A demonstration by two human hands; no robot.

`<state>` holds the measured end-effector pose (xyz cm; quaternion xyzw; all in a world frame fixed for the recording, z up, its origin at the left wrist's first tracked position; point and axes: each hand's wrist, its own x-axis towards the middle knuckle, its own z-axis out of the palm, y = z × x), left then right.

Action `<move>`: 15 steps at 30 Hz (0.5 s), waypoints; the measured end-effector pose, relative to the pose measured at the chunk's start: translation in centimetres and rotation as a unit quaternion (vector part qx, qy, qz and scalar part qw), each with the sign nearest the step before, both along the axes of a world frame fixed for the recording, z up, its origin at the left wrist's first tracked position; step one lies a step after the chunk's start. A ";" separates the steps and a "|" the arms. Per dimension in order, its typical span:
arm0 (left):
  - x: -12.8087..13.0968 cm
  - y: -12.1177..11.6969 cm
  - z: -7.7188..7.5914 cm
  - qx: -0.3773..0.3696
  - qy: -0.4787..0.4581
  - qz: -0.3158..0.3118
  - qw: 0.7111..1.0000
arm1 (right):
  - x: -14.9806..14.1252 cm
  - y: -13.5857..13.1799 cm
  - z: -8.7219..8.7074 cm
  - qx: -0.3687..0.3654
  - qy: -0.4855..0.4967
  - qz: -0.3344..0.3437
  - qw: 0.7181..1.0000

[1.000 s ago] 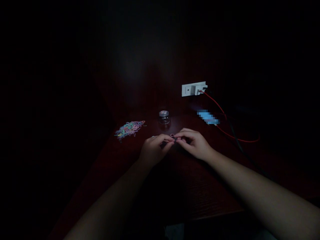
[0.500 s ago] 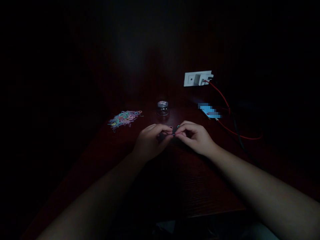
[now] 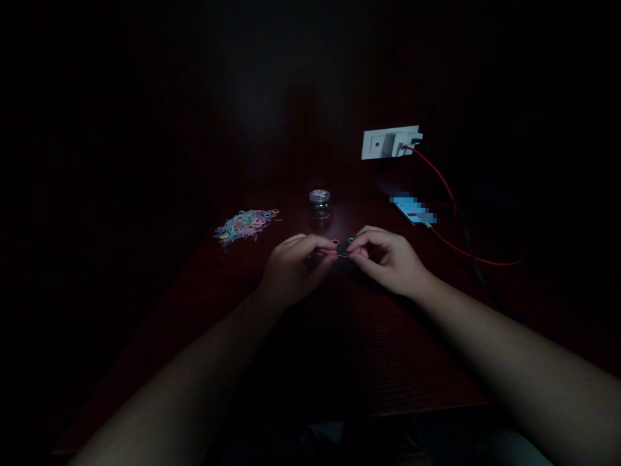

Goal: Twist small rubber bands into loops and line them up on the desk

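Note:
My left hand and my right hand face each other low over the dark red table. Between their fingertips runs a thin, pale elastic band, pinched at each end. Just beyond the fingers a pink elastic band and a green elastic band show in part; whether they touch the hands I cannot tell. A heap of small coloured elastic bands lies to the left. Behind the hands stands a small clear jar with its lid on.
A phone lies at the back right, its screen lit. From it a red cable loops over the table up to a charger in the white wall socket. The table's front edge shows near the bottom.
My fingertips have drawn slightly apart, and the pale band now shows stretched between them. The green band has come into sight by my right hand. The camera view has shifted a little.

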<state>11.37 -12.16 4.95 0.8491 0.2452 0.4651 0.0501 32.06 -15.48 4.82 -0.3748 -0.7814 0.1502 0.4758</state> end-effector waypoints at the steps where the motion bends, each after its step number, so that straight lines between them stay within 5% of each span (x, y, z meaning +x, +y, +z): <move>1: 0.0 0.0 0.0 -0.001 0.000 -0.001 1.000 | 0.0 0.0 0.0 -0.004 0.001 0.004 1.000; 15: 0.0 0.2 0.0 0.009 0.008 -0.028 1.000 | -0.2 -0.2 0.2 0.011 -0.015 0.008 1.000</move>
